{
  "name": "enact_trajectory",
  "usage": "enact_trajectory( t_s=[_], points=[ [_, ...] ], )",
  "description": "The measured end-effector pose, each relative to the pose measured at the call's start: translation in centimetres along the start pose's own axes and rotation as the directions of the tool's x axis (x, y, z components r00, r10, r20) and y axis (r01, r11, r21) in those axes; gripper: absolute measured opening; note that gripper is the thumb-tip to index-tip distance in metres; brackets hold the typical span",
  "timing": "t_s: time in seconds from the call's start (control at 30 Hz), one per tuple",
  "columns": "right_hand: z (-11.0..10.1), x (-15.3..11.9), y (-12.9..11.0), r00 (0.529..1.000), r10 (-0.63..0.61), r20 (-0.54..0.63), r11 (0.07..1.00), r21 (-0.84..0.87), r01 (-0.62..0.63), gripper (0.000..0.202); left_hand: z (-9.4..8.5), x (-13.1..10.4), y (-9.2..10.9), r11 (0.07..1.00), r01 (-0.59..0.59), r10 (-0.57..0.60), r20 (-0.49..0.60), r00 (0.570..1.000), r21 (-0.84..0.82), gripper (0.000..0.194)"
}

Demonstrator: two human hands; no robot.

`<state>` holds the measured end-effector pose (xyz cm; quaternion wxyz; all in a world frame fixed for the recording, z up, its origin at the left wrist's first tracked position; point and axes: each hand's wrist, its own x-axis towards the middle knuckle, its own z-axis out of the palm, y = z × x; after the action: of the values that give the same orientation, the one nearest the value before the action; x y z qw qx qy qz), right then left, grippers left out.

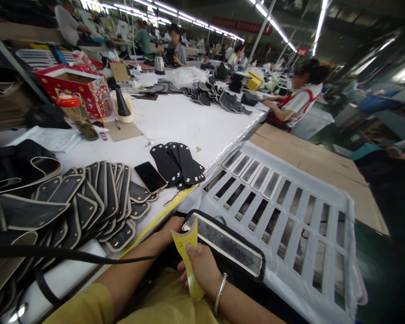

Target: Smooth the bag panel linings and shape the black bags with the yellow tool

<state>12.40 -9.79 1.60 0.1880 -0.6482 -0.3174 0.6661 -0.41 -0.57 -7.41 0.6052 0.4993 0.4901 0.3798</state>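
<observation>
Head view, yellow tool (182, 246) — concave end, dark-flecked, in right hand (205, 266)

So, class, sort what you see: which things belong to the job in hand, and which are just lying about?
Likely the job:
yellow tool, held in the right hand
black-edged piece, by the left hand

Apparently just lying about:
phone
orange-lidded bottle
red box

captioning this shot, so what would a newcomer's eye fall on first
Probably the yellow tool, gripped in the fingers of the right hand at bottom centre. Next, perhaps, the white slotted rack at right and the heap of dark, pale-edged pieces on the table at left. The red box at upper left also stands out.
</observation>
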Motion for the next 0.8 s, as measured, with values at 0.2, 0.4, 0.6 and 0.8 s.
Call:
enact_trajectory(
  t_s=[0.2,0.4,0.6,0.8],
  points=[
    [0.7,0.5,-0.1,0.999,-0.028,-0.026,0.999,-0.029,0.027,0.024,-0.4,-1.5,-1.1,0.999,0.018,-0.018,-0.012,1.0,-0.027,0.007],
    [1.3,0.5,0.0,0.997,-0.035,-0.068,0.999,0.013,0.036,0.029,1.6,-3.9,-0.8,0.848,-0.022,-0.132,-0.252,0.959,-0.53,0.039],
    [1.7,0.3,-0.1,0.996,-0.018,-0.086,0.998,0.064,0.024,0.029,2.3,-3.7,1.6,0.752,-0.114,-0.118,-0.302,0.946,-0.649,0.053],
    [2.2,0.5,-0.3,0.993,0.004,-0.121,0.996,0.089,0.006,0.036,2.2,-2.4,2.7,0.47,-0.003,-0.159,-0.087,0.983,-0.883,0.068]
  ],
)
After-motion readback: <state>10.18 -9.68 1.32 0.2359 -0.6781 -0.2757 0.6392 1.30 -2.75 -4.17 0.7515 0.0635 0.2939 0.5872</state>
